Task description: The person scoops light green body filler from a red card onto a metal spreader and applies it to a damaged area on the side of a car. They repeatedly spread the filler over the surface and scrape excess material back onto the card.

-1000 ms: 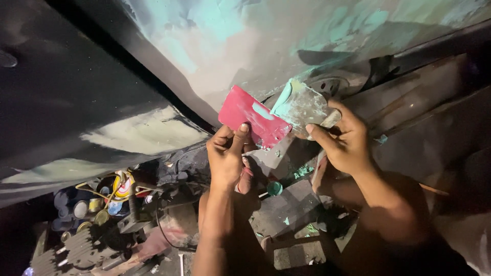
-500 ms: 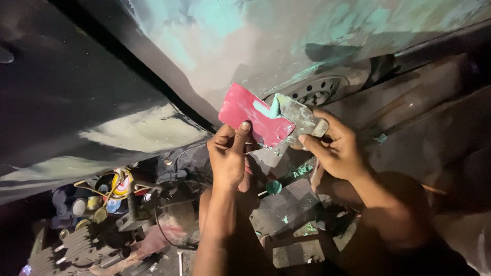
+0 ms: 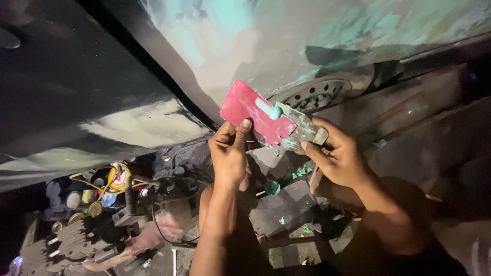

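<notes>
My left hand (image 3: 230,153) holds a red plastic spreader (image 3: 245,108) by its lower edge, tilted up in front of the car body panel (image 3: 286,41). A streak of teal filler (image 3: 267,109) lies on the red spreader. My right hand (image 3: 335,156) grips a metal putty knife (image 3: 298,126) smeared with grey and teal filler, its blade laid against the red spreader's right side.
The panel above shows patches of teal and pale filler. A dark panel (image 3: 61,82) with a pale sanded patch is at left. Below lie several cans and lids (image 3: 87,197), a machine part (image 3: 76,240), wooden blocks (image 3: 286,204) and a teal cap (image 3: 272,187).
The putty knife has slid down and in across the red spreader, leaving a teal streak on it. Both hands stay close together.
</notes>
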